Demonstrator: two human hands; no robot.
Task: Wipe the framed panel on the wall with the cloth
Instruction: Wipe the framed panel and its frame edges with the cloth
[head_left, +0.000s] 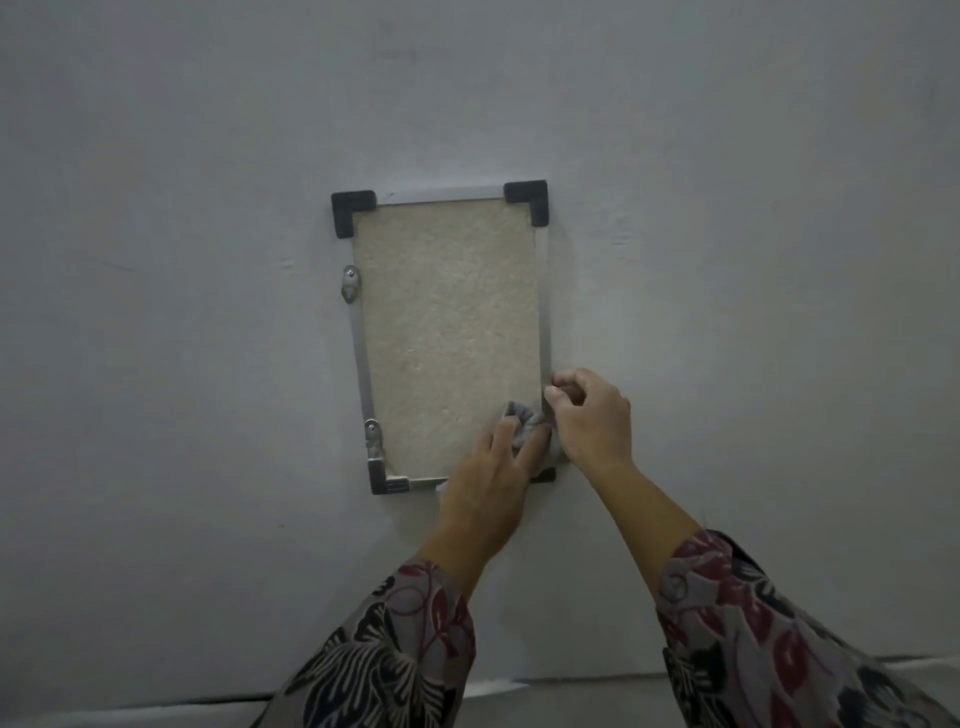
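At lower right corner of framed panel (447, 322): left hand (488, 467) straight-fingered, pressing cloth (522, 415); right hand (592, 415) curled, grip unclear.

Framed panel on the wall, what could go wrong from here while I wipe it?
The left hand and right hand bunch the cloth at the lower right corner of the framed panel; hard tugging there may strain the metal clips on the left edge. The cloth may also snag the black corner cap there.
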